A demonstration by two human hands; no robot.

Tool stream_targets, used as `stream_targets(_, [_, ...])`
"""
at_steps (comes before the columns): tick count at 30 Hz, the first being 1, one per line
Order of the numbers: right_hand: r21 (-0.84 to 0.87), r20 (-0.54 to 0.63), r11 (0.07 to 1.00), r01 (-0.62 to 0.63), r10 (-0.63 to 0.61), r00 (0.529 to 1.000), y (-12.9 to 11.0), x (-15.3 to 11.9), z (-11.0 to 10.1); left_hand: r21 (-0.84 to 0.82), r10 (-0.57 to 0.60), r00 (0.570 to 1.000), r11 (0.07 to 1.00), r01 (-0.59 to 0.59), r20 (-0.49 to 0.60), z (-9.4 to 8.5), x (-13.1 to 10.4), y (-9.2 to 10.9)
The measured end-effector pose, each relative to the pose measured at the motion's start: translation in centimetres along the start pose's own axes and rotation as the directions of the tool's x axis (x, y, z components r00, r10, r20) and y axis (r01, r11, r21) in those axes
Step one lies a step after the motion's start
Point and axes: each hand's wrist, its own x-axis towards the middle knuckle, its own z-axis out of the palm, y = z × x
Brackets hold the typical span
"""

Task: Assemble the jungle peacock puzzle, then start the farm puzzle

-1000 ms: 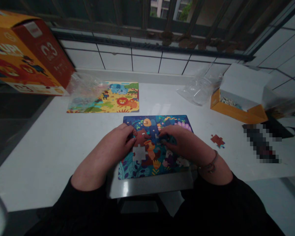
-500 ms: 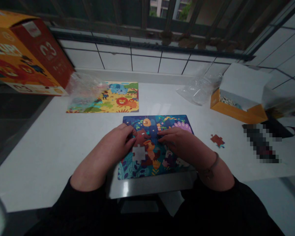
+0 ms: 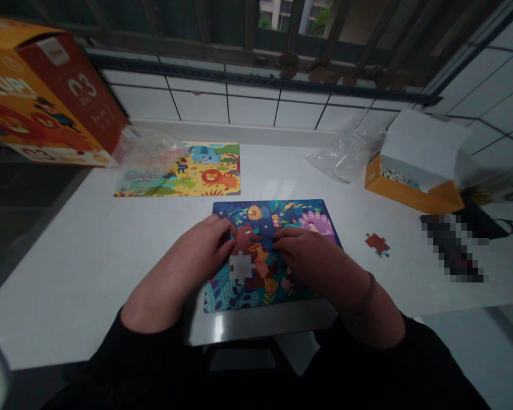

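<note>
A dark blue jigsaw puzzle (image 3: 235, 296) with forest animals lies on the counter in front of me. A pale gap (image 3: 241, 266) shaped like one piece shows below the brown bear. My left hand (image 3: 216, 242) rests over the puzzle's left side, its fingers bent, with thumb and forefinger apart beside the bear. My right hand (image 3: 297, 247) lies over the middle and right, fingertips reaching onto the blue area beside the bear; no piece shows in its fingers. One loose brown puzzle piece (image 3: 377, 244) lies on the counter to the right of the puzzle.
At the back left, a yellow animal picture puzzle (image 3: 214, 165) is partly under a clear plastic bag (image 3: 147, 154), beside a large orange box (image 3: 68, 97). Another clear bag (image 3: 342, 156) and an opened orange box (image 3: 414, 193) with pieces stand at the back right. A blurred dark object (image 3: 453, 250) lies right.
My right hand has shifted slightly left and toward me, showing more of the purple peacock. My left hand stays in nearly the same place on the puzzle.
</note>
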Motion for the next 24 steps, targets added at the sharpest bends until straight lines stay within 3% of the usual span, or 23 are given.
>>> stream_targets(4, [0.045,0.03,0.998,-0.035,0.034,0.999,0.7,0.0,-1.3,0.03,-0.019,1.0,0.999,0.019,0.02,0.1,0.0,-0.1])
stream_targets(7, [-0.035,-0.019,0.974,-0.223,0.223,0.975,2.8,-1.2,-3.0,0.028,-0.022,1.0,0.999,0.021,0.021,0.1,0.0,-0.1])
stream_targets(9, [-0.121,-0.125,0.882,-0.456,0.442,0.888,5.3,-2.9,-4.0,0.022,-0.014,1.0,1.0,0.014,0.013,0.0,0.0,-0.1])
stream_targets(11, [-0.207,-0.214,0.724,-0.658,0.623,0.752,8.2,-5.1,-4.7,0.032,-0.011,1.0,0.999,0.01,0.015,0.0,-0.1,0.0])
stream_targets(13, [-0.248,-0.186,0.596,-0.764,0.744,0.641,10.8,-7.2,-5.1,0.041,-0.01,1.0,0.999,0.009,0.026,-0.1,-0.1,0.0])
stream_targets(14, [-0.222,-0.128,0.579,-0.784,0.78,0.612,11.7,-8.0,-5.2,0.043,-0.01,0.999,0.999,0.008,0.031,-0.1,-0.1,0.0])
stream_targets(17, [-0.127,-0.02,0.61,-0.782,0.787,0.616,12.9,-9.4,-5.1,0.038,-0.012,1.0,0.999,0.011,0.021,-0.1,-0.1,-0.1])
stream_targets(24, [-0.221,-0.085,0.587,-0.779,0.784,0.615,11.8,-9.0,-4.8,0.021,-0.012,1.0,1.0,0.012,0.013,0.0,-0.1,-0.2])
